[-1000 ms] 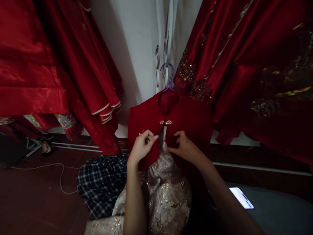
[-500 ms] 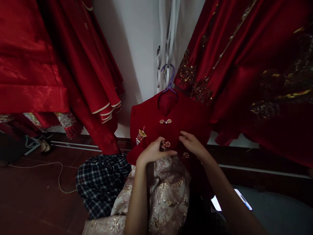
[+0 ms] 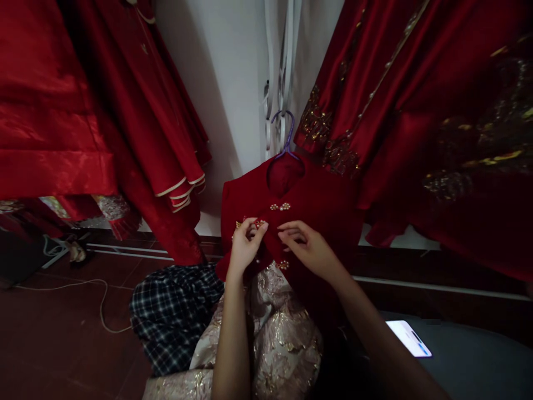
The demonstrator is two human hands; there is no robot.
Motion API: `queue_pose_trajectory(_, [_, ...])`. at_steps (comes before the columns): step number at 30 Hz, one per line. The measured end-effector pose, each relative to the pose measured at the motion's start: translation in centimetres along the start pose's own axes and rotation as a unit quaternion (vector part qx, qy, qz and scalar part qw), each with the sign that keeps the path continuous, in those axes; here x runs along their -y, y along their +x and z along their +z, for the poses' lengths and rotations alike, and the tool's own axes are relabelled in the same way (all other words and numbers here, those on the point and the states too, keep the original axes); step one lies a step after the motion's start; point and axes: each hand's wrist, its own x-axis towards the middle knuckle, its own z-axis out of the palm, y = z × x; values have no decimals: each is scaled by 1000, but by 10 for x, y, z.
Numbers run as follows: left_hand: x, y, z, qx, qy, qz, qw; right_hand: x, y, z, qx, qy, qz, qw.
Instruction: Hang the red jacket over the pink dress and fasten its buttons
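A red jacket (image 3: pixel 320 194) hangs in front of me on a purple hanger (image 3: pixel 288 130). Its upper beaded fastener (image 3: pixel 280 206) is done up below the neckline. My left hand (image 3: pixel 245 247) pinches the jacket's left front at a flower-shaped beaded button (image 3: pixel 261 224), partly covering a gold tasselled ornament. Across the front opening, my right hand (image 3: pixel 310 249) has thumb and fingers bent together at the other front edge; what lies between the fingertips is hidden. A lower beaded fastener (image 3: pixel 283 265) shows beneath the hands.
Red garments hang at left (image 3: pixel 54 111) and right (image 3: pixel 400 128). Shiny floral brocade (image 3: pixel 287 344) and dark plaid cloth (image 3: pixel 175 311) lie below. A lit phone (image 3: pixel 408 338) rests on a grey surface. A cable (image 3: pixel 104 305) runs across the floor.
My left hand has risen and closed on the left front at the middle button. My right hand has moved left towards the opening, its fingers now bent together. The jacket's front edges have shifted.
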Motion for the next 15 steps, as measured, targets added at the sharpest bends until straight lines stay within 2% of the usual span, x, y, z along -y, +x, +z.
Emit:
queue_pose_trajectory(5, [-4, -10, -22, 189, -43, -84, 978, -12, -2, 23, -22, -19, 11, 1000])
queue_pose_trajectory(8, [-2, -11, -28, 220, -36, -108, 969, -12, -2, 23, 3, -31, 8, 999])
queue_pose_trajectory(10, [1, -10, -28, 191, -15, -104, 976, -10, -1, 20, 14, -27, 8, 1000])
queue_pose_trajectory(12, [5, -6, -27, 134, 25, -70, 988, -9, 0, 16, 8, -25, 10, 1000])
queue_pose_trajectory(15, [17, 2, -25, -30, 111, 17, 993, -7, 1, 11, -6, -30, 9, 999])
